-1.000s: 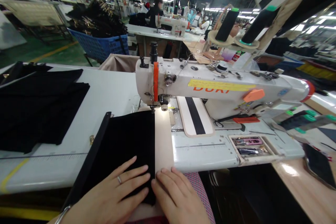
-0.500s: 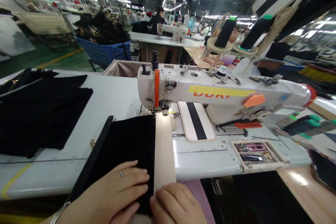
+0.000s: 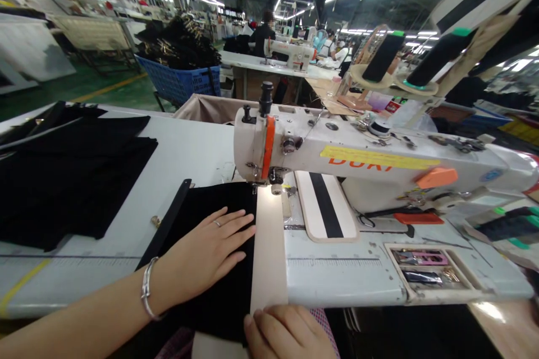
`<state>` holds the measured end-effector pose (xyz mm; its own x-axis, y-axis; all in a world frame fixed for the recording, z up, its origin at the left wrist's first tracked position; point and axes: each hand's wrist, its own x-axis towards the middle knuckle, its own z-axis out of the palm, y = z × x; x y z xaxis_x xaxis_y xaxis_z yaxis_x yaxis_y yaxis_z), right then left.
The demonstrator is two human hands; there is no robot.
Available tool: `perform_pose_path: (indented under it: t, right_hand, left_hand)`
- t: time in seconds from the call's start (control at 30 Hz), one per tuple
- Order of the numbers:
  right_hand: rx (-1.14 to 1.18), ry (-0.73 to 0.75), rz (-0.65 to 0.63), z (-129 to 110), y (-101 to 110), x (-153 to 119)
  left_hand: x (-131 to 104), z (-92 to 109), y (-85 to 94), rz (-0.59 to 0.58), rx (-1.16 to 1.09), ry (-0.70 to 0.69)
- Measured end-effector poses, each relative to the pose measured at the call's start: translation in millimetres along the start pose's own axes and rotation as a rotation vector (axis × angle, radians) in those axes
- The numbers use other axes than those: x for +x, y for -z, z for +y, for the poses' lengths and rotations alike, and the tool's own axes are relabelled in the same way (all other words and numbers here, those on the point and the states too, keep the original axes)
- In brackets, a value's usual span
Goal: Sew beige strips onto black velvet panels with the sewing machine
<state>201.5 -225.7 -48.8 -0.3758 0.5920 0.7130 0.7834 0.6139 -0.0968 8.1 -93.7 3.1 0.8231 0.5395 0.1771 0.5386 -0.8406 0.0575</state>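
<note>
My left hand lies flat on a black fabric piece, its fingers stretched toward the fabric's right edge. Along that edge runs a beige strip, reaching up to the presser foot of a white sewing machine. Near the front, my right hand is closed on the strip's lower part, thumb at the seam between strip and black fabric. What lies under its fingers is hidden. A dark band borders the black fabric on the left.
More black fabric pieces lie at the left of the table. Beside the needle area rests a beige panel with a black stripe. A tool tray sits at right. Behind stand thread cones and a full blue basket.
My left hand has slid forward over the black fabric, closer to the presser foot. My right hand stays on the strip's near part. The camera view has shifted slightly.
</note>
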Motion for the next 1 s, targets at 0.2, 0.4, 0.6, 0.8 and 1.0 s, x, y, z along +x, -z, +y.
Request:
perform_pose_path:
  t: [0.2, 0.4, 0.6, 0.8, 1.0]
  right_hand:
    - [0.074, -0.043, 0.084, 11, -4, 22]
    - [0.122, -0.001, -0.069, 26, 1, 37]
    - [0.255, -0.071, -0.151, 34, 4, 40]
    - [0.278, -0.047, -0.209, 42, 8, 39]
    - [0.322, -0.082, -0.27, 49, 7, 45]
  left_hand:
    - [0, 1, 3.4, 0.0, -0.028, -0.031]
    - [-33, 23, 12.2, 0.005, -0.126, -0.178]
    - [-42, 25, -5.1, 0.16, -0.273, -0.148]
    - [-34, 22, -2.5, 0.249, -0.357, -0.178]
    - [-20, 10, 3.4, 0.223, -0.339, -0.233]
